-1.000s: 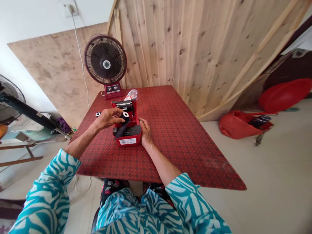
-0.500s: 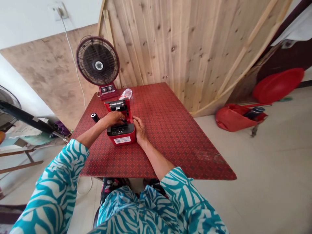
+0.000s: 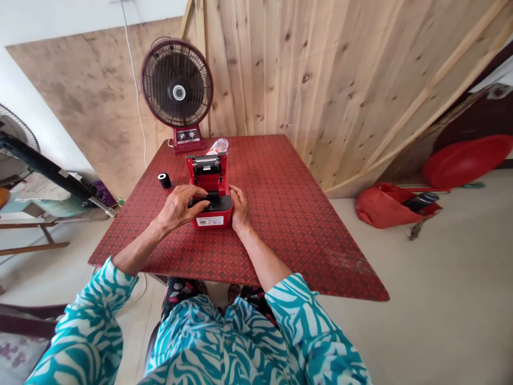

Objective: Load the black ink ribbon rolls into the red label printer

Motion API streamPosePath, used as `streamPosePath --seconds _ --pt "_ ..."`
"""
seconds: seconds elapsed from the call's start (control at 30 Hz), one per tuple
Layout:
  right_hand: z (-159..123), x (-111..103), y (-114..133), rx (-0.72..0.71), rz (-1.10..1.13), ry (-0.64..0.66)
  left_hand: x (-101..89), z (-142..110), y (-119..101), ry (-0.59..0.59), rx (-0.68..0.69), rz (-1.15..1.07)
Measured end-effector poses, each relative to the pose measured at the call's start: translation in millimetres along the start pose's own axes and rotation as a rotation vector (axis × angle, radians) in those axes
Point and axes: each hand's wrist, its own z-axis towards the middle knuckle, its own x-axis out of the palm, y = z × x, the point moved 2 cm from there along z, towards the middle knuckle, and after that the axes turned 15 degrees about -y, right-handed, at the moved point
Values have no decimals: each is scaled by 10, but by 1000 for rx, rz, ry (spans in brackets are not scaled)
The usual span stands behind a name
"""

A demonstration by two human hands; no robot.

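From here I see the black roll [image 3: 164,181] standing upright on the table [image 3: 280,240], at eleven o'clock from my left hand [image 3: 176,209]. That hand lies over the black front of the open red printer [image 3: 210,179], which sits at twelve o'clock from me. My right hand [image 3: 239,207], apart from the left, is against the printer's right side. I cannot tell whether either hand grips it.

From here, the person's left hand [image 3: 176,209] hides the front compartment of the open red label printer [image 3: 208,171], so nothing inside can be made out. The white sticker [image 3: 210,220] is too small to read, the plastic bottle [image 3: 217,146] sits partly behind the lid, and the far-left fan [image 3: 12,133] runs off the edge.
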Motion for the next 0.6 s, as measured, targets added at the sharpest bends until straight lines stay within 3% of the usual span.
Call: streamPosePath --seconds 0.2,0.6 --pt "-9 1 16 -7 -3 -3 -14 17 -62 -40 85 53" --pt "24 -3 -10 7 -26 26 -42 -348 -234 -145 243 138"
